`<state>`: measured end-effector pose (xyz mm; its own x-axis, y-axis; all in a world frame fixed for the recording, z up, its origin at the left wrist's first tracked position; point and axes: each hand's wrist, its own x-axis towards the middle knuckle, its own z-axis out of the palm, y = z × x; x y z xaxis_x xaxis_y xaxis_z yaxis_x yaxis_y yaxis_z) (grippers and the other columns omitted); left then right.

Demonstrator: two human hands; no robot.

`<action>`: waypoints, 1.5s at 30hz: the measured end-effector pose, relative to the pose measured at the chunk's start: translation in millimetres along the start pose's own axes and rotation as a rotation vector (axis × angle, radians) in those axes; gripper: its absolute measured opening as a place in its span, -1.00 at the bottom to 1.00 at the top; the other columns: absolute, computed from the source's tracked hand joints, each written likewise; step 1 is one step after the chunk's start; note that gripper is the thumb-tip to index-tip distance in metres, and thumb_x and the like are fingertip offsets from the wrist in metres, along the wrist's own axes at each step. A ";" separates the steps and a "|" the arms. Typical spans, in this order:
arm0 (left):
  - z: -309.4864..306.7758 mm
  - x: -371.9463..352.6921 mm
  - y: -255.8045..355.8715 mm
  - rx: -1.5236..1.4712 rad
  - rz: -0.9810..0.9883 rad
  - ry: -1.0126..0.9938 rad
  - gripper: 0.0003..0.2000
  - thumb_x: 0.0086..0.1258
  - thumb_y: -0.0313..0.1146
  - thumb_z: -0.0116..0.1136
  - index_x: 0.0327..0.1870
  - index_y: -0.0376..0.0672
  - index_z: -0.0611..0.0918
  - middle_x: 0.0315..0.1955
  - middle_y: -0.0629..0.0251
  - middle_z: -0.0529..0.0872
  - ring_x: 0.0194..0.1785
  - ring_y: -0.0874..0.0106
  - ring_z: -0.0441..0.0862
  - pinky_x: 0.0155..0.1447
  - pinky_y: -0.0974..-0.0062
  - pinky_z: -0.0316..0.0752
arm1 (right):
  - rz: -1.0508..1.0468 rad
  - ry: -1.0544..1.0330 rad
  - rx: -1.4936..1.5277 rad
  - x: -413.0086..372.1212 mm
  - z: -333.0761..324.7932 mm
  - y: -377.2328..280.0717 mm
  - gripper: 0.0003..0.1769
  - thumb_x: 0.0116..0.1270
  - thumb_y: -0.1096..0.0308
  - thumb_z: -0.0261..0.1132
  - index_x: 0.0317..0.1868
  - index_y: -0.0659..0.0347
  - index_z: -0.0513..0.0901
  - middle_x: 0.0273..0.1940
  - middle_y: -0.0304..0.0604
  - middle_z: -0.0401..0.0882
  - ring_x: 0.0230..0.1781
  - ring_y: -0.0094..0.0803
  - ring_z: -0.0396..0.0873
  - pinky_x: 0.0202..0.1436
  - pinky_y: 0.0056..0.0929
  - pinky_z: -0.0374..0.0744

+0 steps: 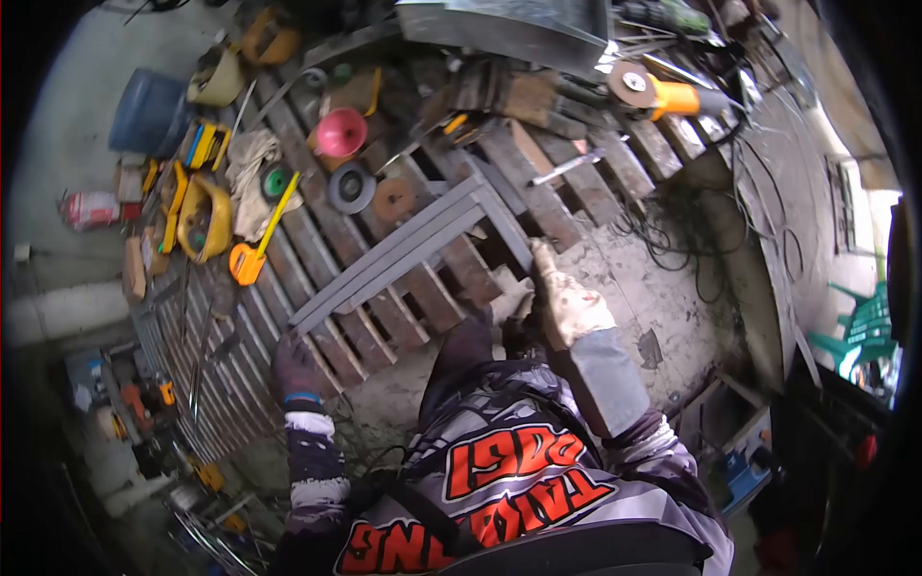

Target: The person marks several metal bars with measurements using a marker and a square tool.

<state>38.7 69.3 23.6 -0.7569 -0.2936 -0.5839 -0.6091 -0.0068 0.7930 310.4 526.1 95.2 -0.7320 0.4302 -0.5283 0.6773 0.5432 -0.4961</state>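
A grey L-shaped metal frame [394, 254] of flat bars lies at an angle across the slatted metal bench. My left hand [300, 368], in a dark glove, is closed around the long side's lower left end; its fingertips are partly hidden. At the short side's right end, my right hand [573, 300], in a pale, dirty glove with a grey cuff, grips the metal with the thumb side on top. Beyond the frame lie a grey grinding disc [351, 186] and a brown disc [393, 200]. An orange tape measure [247, 264] has its yellow blade pulled out.
An orange angle grinder [672, 98] rests at the bench's far right, its cable hanging near the wall. A pink bowl-shaped thing [342, 132], a yellow cut-open container [204, 219] and a rag [253, 178] sit farther back. A blue jug [149, 110] stands at the far left.
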 end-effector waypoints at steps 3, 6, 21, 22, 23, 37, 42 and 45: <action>-2.7 7.4 -4.2 -0.096 -0.021 0.037 -0.74 0.70 -0.19 0.16 0.16 -0.12 0.75 -0.27 0.53 0.71 -0.34 0.61 0.46 -0.24 0.65 0.43 | -0.029 0.032 0.000 7.9 20.0 20.5 -0.05 0.52 0.30 0.23 0.83 -0.16 0.01 0.29 0.30 0.70 0.20 0.23 0.75 0.28 0.13 0.68; -11.1 14.2 -8.9 -0.189 0.005 -0.135 -0.75 0.69 -0.16 0.19 0.11 -0.12 0.74 -0.35 0.55 0.67 -0.39 0.60 0.49 -0.32 0.61 0.41 | -0.013 0.025 -0.070 11.8 23.0 29.8 -0.02 0.52 0.29 0.22 0.84 -0.21 -0.05 0.32 0.29 0.69 0.20 0.21 0.76 0.28 0.11 0.68; 55.0 -71.1 -33.9 -0.049 -0.043 -0.399 -0.70 0.61 -0.44 0.19 0.27 -0.24 0.73 -0.09 0.16 0.82 -0.20 0.38 0.78 -0.05 0.32 0.80 | 0.006 -0.001 -0.085 8.9 12.3 23.1 -0.03 0.52 0.27 0.22 0.83 -0.34 -0.02 0.30 0.36 0.68 0.23 0.25 0.74 0.34 0.15 0.64; 59.2 -69.3 -33.3 -0.034 -0.062 -0.354 -0.72 0.61 -0.45 0.19 0.24 -0.23 0.74 -0.13 0.19 0.82 -0.24 0.39 0.77 -0.08 0.32 0.78 | 0.020 -0.026 -0.094 9.5 10.3 20.7 -0.04 0.53 0.28 0.20 0.83 -0.36 -0.02 0.33 0.34 0.67 0.23 0.23 0.75 0.34 0.15 0.65; 59.8 -66.3 -32.6 -0.029 -0.064 -0.366 -0.72 0.61 -0.45 0.19 0.24 -0.23 0.74 -0.13 0.19 0.82 -0.24 0.39 0.77 -0.08 0.32 0.78 | 0.031 -0.019 -0.091 9.7 9.1 20.1 -0.04 0.53 0.28 0.20 0.83 -0.36 -0.02 0.33 0.34 0.67 0.23 0.23 0.75 0.34 0.15 0.65; 68.8 -73.7 -24.7 0.129 0.039 -0.571 -0.78 0.66 -0.30 0.18 0.13 -0.19 0.74 -0.21 0.27 0.83 -0.28 0.35 0.77 -0.22 0.32 0.69 | 0.050 -0.028 -0.112 0.1 -5.8 -2.5 -0.15 0.55 0.32 0.11 0.81 -0.22 0.12 0.51 0.17 0.56 0.37 0.15 0.67 0.44 0.04 0.61; 68.7 -75.3 -27.4 0.096 0.048 -0.595 -0.77 0.66 -0.28 0.19 0.13 -0.19 0.75 -0.24 0.29 0.83 -0.30 0.36 0.76 -0.23 0.35 0.68 | 0.066 -0.042 -0.084 0.5 -6.7 -3.0 -0.15 0.54 0.35 0.07 0.81 -0.20 0.13 0.53 0.14 0.55 0.41 0.13 0.65 0.47 0.01 0.59; 70.3 -76.6 -26.0 0.098 0.032 -0.565 -0.76 0.67 -0.28 0.17 0.14 -0.19 0.75 -0.23 0.29 0.83 -0.30 0.37 0.76 -0.23 0.38 0.68 | 0.045 -0.035 -0.049 0.1 -6.0 -1.7 -0.16 0.54 0.35 0.05 0.81 -0.19 0.14 0.53 0.15 0.55 0.41 0.12 0.65 0.47 0.01 0.59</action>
<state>95.9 159.2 35.5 -0.7681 0.2642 -0.5832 -0.5825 0.0897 0.8078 308.7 529.5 100.2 -0.6974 0.4299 -0.5734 0.7043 0.5592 -0.4373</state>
